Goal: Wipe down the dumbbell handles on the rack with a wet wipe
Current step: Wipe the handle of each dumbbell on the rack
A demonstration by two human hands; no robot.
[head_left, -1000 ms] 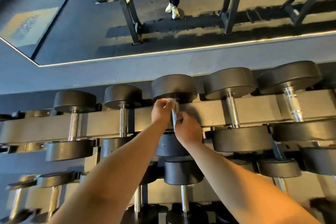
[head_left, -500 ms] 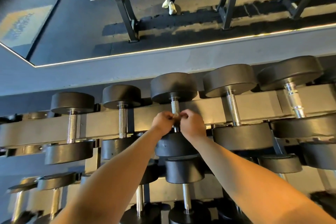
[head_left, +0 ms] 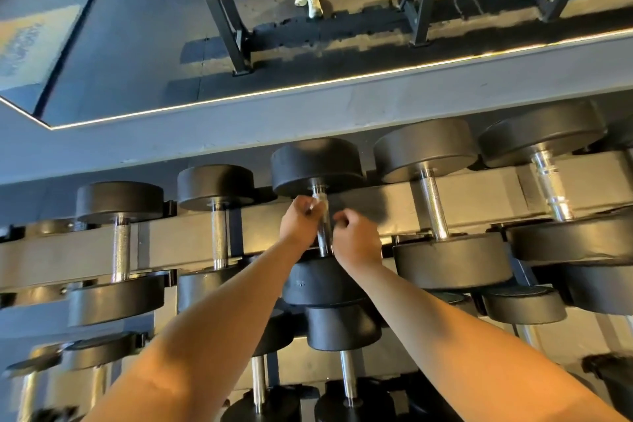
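Note:
A row of black dumbbells lies across the top rail of the rack (head_left: pixel 376 205), each with a chrome handle. The middle dumbbell's handle (head_left: pixel 323 233) runs between my two hands. My left hand (head_left: pixel 299 223) is at the handle's upper end, fingers pinched on a small pale wet wipe (head_left: pixel 317 205) pressed against the chrome. To the right of the handle, a little lower, my right hand (head_left: pixel 356 240) is curled shut; I cannot see anything in it. The handle's lower half shows bare between the hands.
Neighbouring handles stand left (head_left: pixel 219 236) and right (head_left: pixel 433 212) of the middle one. Lower tiers hold more dumbbells (head_left: pixel 342 329). A wall mirror (head_left: pixel 274 27) above reflects the rack's legs and a person's white shoes.
The hands, together at the handle's middle half a second ago, have separated. The left has slid up the handle with the wipe; the right has come off to the side.

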